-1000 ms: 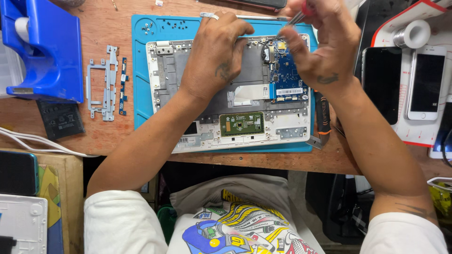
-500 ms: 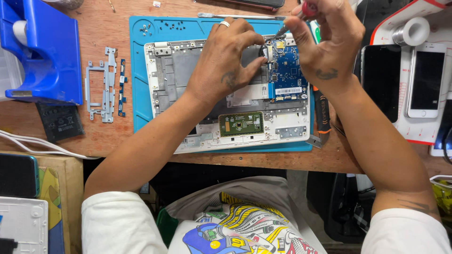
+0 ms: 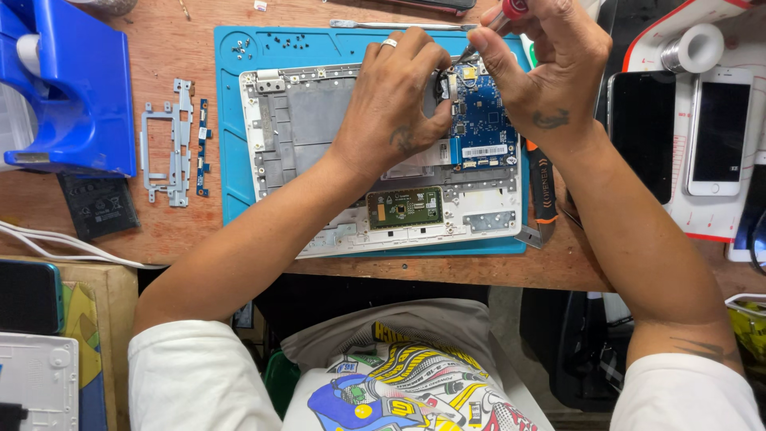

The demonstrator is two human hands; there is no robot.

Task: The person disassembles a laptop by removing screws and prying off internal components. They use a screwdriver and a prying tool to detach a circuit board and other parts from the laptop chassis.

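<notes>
Laptop chassis [image 3: 319, 136], one white plastic shell opened flat, is laid on one teal rubber work mat [image 3: 231, 120] at the middle of the worn wooden counter [image 3: 159, 231]. At the far left, one glossy blue plastic stand [image 3: 76, 88] is seen, with one dark flat battery [image 3: 97, 206] below it. Beside these, one bare stamped metal bracket [image 3: 167, 144] and one narrow blue circuit strip [image 3: 202, 148] are laid on the wood. Several tiny dark screws [image 3: 291, 41] are gathered in the mat's top tray. Inside the shell, one green touchpad board [image 3: 404, 207] and one blue main board [image 3: 481, 128] are exposed. The left hand [image 3: 395, 108], with one silver ring, is pressed on the shell, its grip narrowed on a small metal part at the board's corner. A red-handled screwdriver [image 3: 499, 17] is pinched in the grip of the right hand [image 3: 550, 68], tip down at that corner. One orange-and-black utility knife [image 3: 544, 191] is laid just right of the chassis. Further right, one black phone [image 3: 640, 132], one white phone [image 3: 716, 136] and one solder spool [image 3: 692, 48] are seen.
</notes>
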